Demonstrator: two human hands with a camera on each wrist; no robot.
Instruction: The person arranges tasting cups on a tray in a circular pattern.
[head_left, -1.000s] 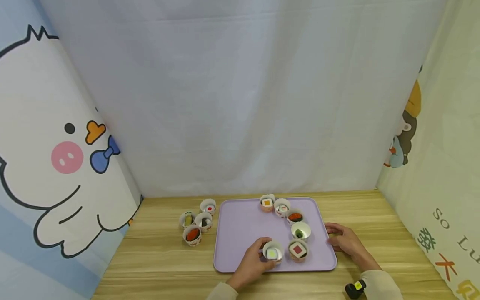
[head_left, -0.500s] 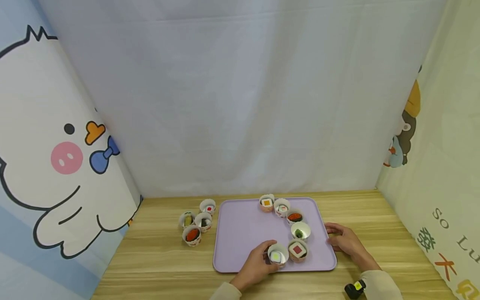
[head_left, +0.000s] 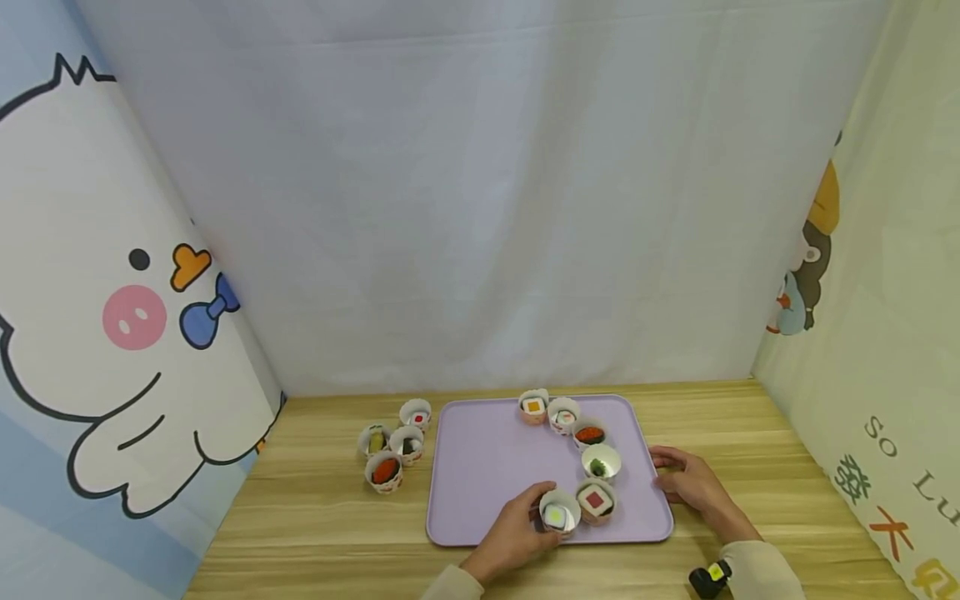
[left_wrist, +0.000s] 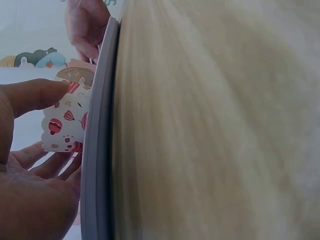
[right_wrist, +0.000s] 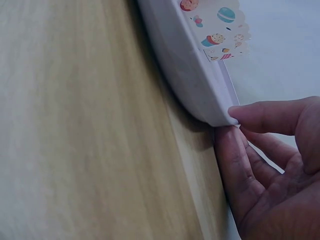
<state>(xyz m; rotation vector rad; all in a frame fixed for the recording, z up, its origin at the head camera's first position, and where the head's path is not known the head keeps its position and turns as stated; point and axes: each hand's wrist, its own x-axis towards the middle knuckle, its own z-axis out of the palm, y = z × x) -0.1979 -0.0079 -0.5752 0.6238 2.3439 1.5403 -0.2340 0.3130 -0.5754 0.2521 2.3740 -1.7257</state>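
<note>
My left hand [head_left: 516, 533] holds a paper baking cup [head_left: 564, 502] by its sides, thumb at the near side and fingers at the far side. Inside sits a small white sushi-roll-like piece [head_left: 555, 517] with a pale green centre. Red balloon prints cover the cup's outer wall in the left wrist view. The cup is at the front of a lilac tray [head_left: 487, 458], right beside another cup [head_left: 596, 518] bearing a white piece with a dark red square. At the tray's right edge, my right hand [head_left: 693, 482] pinches the rim between thumb and fingers.
Several more filled cups curve up the tray's right half, among them one with green bits [head_left: 597, 467] and one with orange roe [head_left: 590, 435]. Left of the tray, a cluster of cups includes a red-filled one [head_left: 386, 472]. A black device [head_left: 708, 579] is at the right sleeve.
My left hand has slid the cup a little to the right and slightly nearer, up to the cup with the dark red square. The right hand has stayed at the tray's edge.
</note>
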